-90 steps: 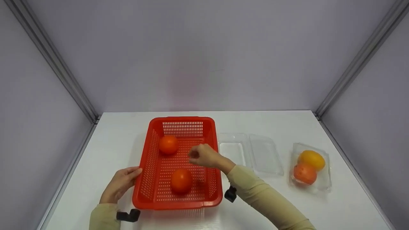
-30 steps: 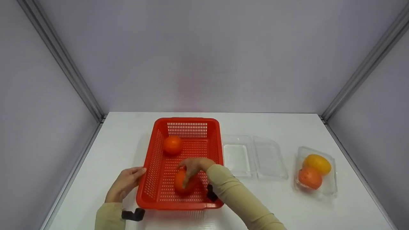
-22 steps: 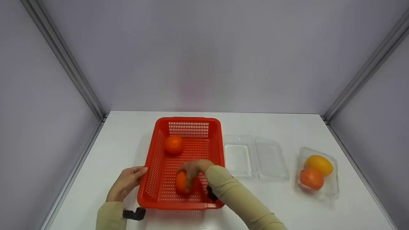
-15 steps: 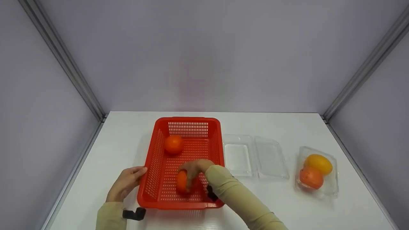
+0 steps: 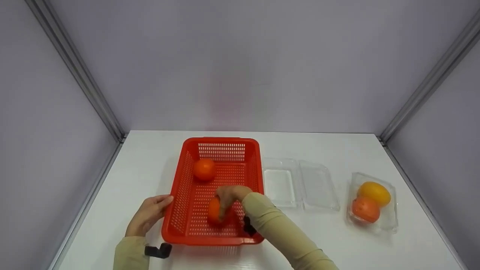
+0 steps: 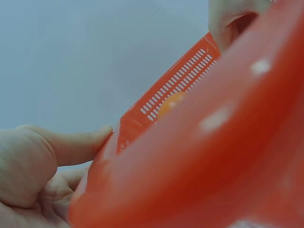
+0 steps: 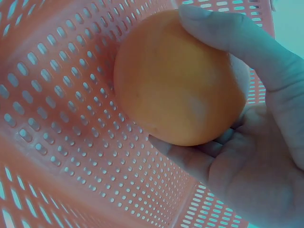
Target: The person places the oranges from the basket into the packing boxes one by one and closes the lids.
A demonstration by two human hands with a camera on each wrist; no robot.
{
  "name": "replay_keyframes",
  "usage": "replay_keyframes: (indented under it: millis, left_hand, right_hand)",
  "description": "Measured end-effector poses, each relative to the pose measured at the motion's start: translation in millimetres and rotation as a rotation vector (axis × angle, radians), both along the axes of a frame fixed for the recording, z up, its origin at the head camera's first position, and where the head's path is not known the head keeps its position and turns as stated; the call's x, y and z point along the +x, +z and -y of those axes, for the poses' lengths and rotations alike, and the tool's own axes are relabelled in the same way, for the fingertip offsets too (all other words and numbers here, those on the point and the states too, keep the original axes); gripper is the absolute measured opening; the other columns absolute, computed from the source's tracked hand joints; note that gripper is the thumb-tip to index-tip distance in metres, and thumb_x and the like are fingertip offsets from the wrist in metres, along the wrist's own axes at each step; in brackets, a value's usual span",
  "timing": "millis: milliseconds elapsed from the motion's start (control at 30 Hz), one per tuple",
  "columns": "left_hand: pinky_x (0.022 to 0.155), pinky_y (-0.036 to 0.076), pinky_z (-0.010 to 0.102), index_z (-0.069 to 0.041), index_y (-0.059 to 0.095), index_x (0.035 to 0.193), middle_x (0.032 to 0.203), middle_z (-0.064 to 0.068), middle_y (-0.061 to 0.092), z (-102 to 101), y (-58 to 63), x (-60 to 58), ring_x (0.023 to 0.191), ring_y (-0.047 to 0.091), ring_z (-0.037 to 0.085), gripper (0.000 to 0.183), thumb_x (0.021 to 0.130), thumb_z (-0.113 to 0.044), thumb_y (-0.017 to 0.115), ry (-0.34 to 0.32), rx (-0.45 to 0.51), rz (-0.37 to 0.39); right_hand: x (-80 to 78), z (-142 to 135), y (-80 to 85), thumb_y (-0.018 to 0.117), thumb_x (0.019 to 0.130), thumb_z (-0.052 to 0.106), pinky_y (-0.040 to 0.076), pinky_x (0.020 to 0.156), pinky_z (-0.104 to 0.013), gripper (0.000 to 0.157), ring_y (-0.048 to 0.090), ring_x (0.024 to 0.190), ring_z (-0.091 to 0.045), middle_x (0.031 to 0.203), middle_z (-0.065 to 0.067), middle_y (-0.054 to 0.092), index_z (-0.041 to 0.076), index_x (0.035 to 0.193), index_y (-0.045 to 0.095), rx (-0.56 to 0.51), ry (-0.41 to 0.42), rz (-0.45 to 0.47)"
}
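A red plastic basket (image 5: 175,187) with slotted walls stands on the white table. My left hand (image 5: 147,213) pinches its left rim; in the left wrist view the thumb (image 6: 90,142) lies on the rim with the fingers below it. Inside the basket near its front, my right hand (image 5: 229,198) holds a round orange (image 5: 213,212). The right wrist view shows that same orange (image 7: 175,80) between thumb and fingers, just over the perforated floor. Another orange (image 5: 204,169) lies at the basket's back left.
Right of the basket lies an unfolded clear plastic clamshell box (image 5: 277,185), its lid (image 5: 318,186) spread to the right. Farther right, a second clear box (image 5: 390,217) holds a yellow fruit (image 5: 375,193) and an orange-red fruit (image 5: 365,210).
My right hand came down from the basket's right middle to the front orange and took hold of it. The left hand stays on the rim. The whole view has shifted slightly.
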State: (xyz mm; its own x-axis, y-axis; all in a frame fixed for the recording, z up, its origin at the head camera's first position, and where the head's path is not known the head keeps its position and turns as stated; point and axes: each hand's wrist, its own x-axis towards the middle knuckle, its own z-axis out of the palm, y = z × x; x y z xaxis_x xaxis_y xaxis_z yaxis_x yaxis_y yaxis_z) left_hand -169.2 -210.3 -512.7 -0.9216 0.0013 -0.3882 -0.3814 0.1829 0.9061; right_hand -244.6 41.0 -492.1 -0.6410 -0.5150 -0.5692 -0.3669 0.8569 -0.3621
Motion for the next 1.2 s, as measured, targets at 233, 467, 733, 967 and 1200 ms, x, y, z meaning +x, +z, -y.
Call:
replay_keyframes:
  millis: [233, 467, 733, 967, 1200]
  left_hand:
    - [0.084, 0.057, 0.025, 0.012, 0.045, 0.136, 0.107, 0.006, 0.07, 0.4, 0.1, -0.7, 0.091, 0.067, 0.009, 0.055, 0.099, -0.027, 0.054, -0.038, 0.026, -0.027]
    - [0.086, 0.056, 0.025, 0.01, 0.046, 0.136, 0.109, 0.007, 0.07, 1.3, 0.4, -0.2, 0.092, 0.067, 0.009, 0.056, 0.098, -0.03, 0.055, -0.039, 0.003, -0.019]
    - [0.09, 0.056, 0.028, 0.009, 0.046, 0.136, 0.115, 0.011, 0.068, 1.1, -0.3, -0.8, 0.095, 0.065, 0.011, 0.056, 0.098, -0.031, 0.055, -0.048, -0.022, -0.014]
    - [0.087, 0.057, 0.027, 0.009, 0.047, 0.135, 0.112, 0.011, 0.069, 1.2, 0.8, 0.0, 0.092, 0.066, 0.011, 0.053, 0.098, -0.028, 0.055, -0.016, -0.029, -0.006]
    - [0.085, 0.057, 0.024, 0.011, 0.046, 0.135, 0.11, 0.008, 0.069, 0.5, 0.8, -0.5, 0.093, 0.066, 0.01, 0.057, 0.097, -0.03, 0.057, -0.023, -0.005, -0.02]
  right_hand:
    - [-0.7, -0.2, 2.6, 0.083, 0.072, 0.025, 0.052, 0.08, -0.029, 0.045, 0.056, 0.089, -0.013, 0.105, -0.002, 0.063, 0.01, 0.109, 0.061, 0.0, 0.034, -0.031]
    - [-2.3, -4.1, 13.6, 0.083, 0.072, 0.025, 0.05, 0.078, -0.026, 0.046, 0.056, 0.089, -0.012, 0.105, -0.002, 0.063, 0.01, 0.109, 0.061, -0.034, 0.04, -0.028]
    - [-3.2, -8.1, 29.3, 0.085, 0.07, 0.028, 0.051, 0.08, -0.027, 0.05, 0.056, 0.091, -0.013, 0.106, -0.001, 0.062, 0.012, 0.11, 0.06, -0.017, 0.048, -0.041]
    - [0.7, -6.2, 41.6, 0.086, 0.07, 0.03, 0.053, 0.086, -0.031, 0.051, 0.056, 0.094, -0.013, 0.105, 0.001, 0.062, 0.016, 0.111, 0.058, -0.004, 0.062, -0.054]
    - [9.0, -11.7, 46.1, 0.085, 0.071, 0.027, 0.053, 0.087, -0.029, 0.055, 0.056, 0.096, -0.012, 0.11, 0.001, 0.063, 0.016, 0.116, 0.057, -0.03, 0.125, -0.095]
